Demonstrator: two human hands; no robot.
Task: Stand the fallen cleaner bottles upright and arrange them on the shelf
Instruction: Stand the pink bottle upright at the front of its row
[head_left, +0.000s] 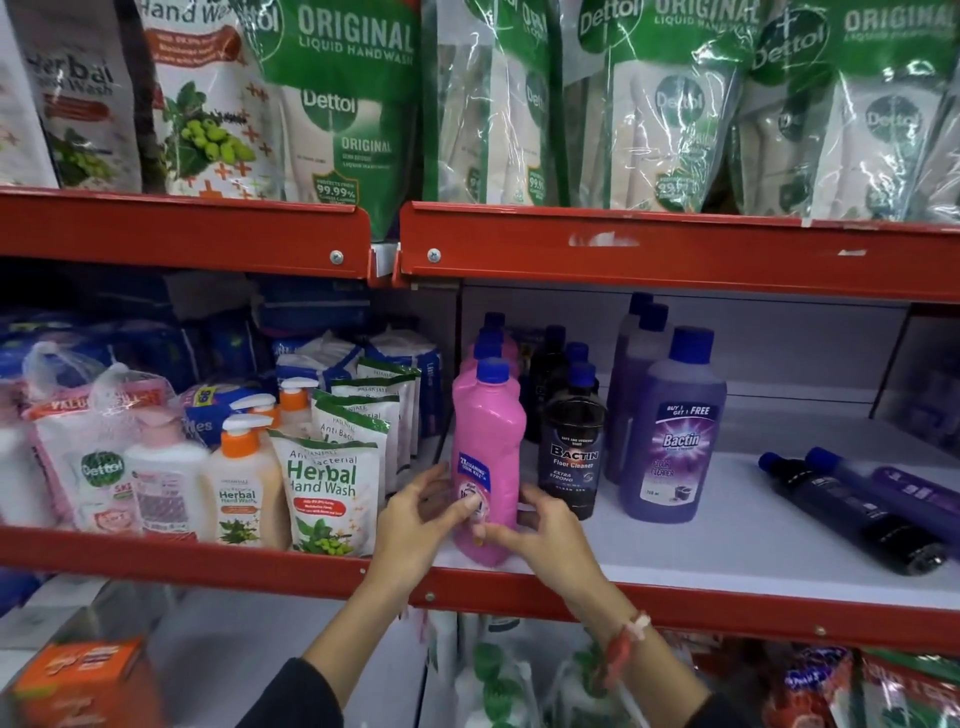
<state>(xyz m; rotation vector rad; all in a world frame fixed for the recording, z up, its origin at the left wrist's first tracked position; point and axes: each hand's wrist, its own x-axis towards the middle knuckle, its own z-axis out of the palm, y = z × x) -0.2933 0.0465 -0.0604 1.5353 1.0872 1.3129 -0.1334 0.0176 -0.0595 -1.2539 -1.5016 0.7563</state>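
A pink cleaner bottle (488, 441) with a blue cap stands upright at the front of the white shelf (727, 545). My left hand (415, 514) and my right hand (535, 525) touch its lower part from either side, fingers loosely curled. Behind it stand more pink bottles. A black Bactin bottle (571, 447) and a purple Bactin bottle (670, 436) stand upright to its right, each with others behind. Two bottles lie on their sides at the right: a black one (852, 509) and a purple one (893, 488).
Herbal hand wash pouches (327, 493) and pump bottles (239, 483) fill the shelf bay to the left. Green Dettol refill pouches (670, 104) hang over the red shelf edge (675, 254) above. Bare white shelf lies between the standing and fallen bottles.
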